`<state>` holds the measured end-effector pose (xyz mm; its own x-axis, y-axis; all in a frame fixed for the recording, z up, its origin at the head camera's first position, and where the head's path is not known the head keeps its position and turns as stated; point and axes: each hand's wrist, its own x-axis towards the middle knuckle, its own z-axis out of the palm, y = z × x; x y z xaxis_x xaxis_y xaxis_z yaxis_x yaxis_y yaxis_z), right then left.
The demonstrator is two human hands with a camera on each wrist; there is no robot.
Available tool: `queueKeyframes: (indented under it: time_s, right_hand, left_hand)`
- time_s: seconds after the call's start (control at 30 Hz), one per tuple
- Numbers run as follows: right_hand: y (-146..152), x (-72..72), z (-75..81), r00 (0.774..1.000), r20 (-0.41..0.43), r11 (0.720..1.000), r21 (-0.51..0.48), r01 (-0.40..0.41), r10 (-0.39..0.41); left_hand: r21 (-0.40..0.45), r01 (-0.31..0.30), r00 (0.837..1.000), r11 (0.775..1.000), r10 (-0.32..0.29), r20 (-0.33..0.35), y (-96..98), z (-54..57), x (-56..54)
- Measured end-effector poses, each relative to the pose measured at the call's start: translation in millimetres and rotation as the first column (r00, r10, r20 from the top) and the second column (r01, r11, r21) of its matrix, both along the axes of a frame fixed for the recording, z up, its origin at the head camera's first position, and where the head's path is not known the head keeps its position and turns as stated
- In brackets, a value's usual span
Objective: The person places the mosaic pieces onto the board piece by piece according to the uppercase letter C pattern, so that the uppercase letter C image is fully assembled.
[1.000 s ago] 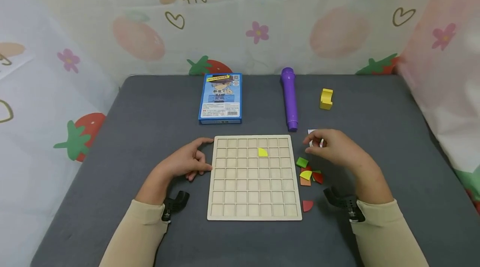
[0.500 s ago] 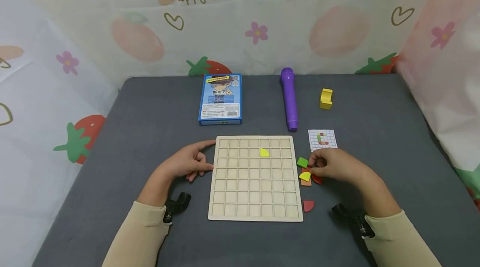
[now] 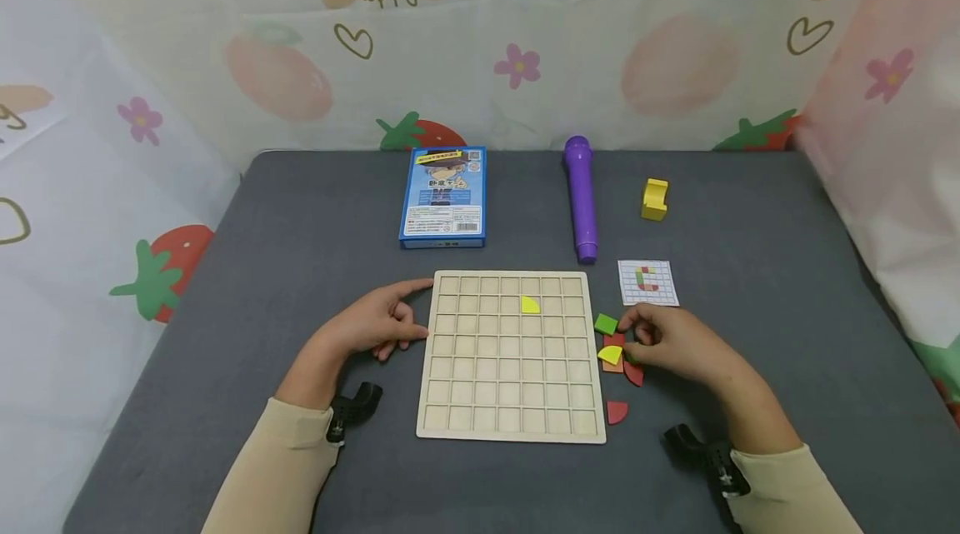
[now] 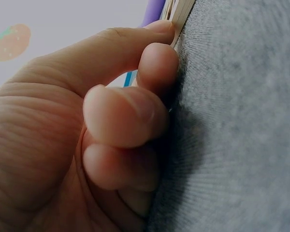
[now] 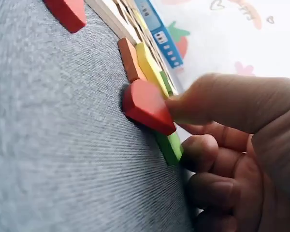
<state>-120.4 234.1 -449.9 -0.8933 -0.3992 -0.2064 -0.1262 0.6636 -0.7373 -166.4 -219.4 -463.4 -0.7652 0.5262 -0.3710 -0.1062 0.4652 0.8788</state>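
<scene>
A wooden grid board [image 3: 495, 367] lies on the grey table, with a yellow quarter-round piece [image 3: 530, 305] in one cell. My left hand [image 3: 375, 321] touches the board's left edge with thumb and straight index finger; its other fingers curl in. My right hand [image 3: 678, 342] reaches down to the loose pieces at the board's right side. In the right wrist view its thumb is right at a red quarter-round piece [image 5: 145, 104], a green piece [image 5: 168, 147] lying beneath its fingertips. Whether it pinches any piece I cannot tell. A green square [image 3: 606, 324] lies by the index fingertip.
Beside the board are a yellow quarter-round [image 3: 611, 355], an orange piece [image 3: 612, 367] and a separate red quarter-round [image 3: 617, 411]. A pattern card [image 3: 648, 288] lies above the right hand. Farther back stand a blue box [image 3: 442, 199], a purple microphone-shaped stick [image 3: 581, 201] and a yellow block [image 3: 654, 199].
My right hand has left the pattern card, uncovering it, and come down to the loose pieces. A red quarter-round there has shifted slightly toward me. The left hand stays at the board's edge.
</scene>
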Motion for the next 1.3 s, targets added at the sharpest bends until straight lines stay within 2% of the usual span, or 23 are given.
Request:
queueKeyframes:
  time_s: [0.2, 0.5, 0.67, 0.83, 1.13, 1.3]
  right_hand:
    - [-4, 1.6, -1.5, 0.999, -0.037, 0.998, 0.065, -0.018, 0.02]
    - [-3, -1.2, 2.2, 0.997, -0.072, 0.998, 0.059, -0.004, 0.009]
    - [-2, -2.2, 19.6, 0.997, -0.082, 1.0, 0.005, 0.003, -0.003]
    - [-4, -4.2, 42.7, 0.989, -0.148, 1.0, -0.004, 0.002, -0.002]
    - [-21, -12.4, 79.5, 0.963, -0.27, 1.0, -0.015, 0.004, -0.008]
    - [-35, -15.2, 88.8, 0.944, -0.33, 0.998, -0.06, -0.004, -0.016]
  left_hand:
    - [0.001, -0.003, 1.0, 1.0, 0.003, 0.004, -0.2, 0.3, -0.5]
    - [0.011, 0.003, 1.0, 1.0, -0.003, -0.007, -1.6, 0.5, -0.4]
    - [0.011, 0.004, 1.0, 1.0, -0.004, -0.012, -2.5, 0.4, 0.0]
    - [0.012, 0.006, 1.0, 1.0, -0.006, -0.015, -1.6, -0.6, 0.4]
    - [0.01, -0.005, 1.0, 1.0, 0.005, -0.009, -1.2, -1.6, 1.0]
    - [0.023, -0.004, 1.0, 1.0, 0.004, -0.013, 0.1, -2.4, 0.7]
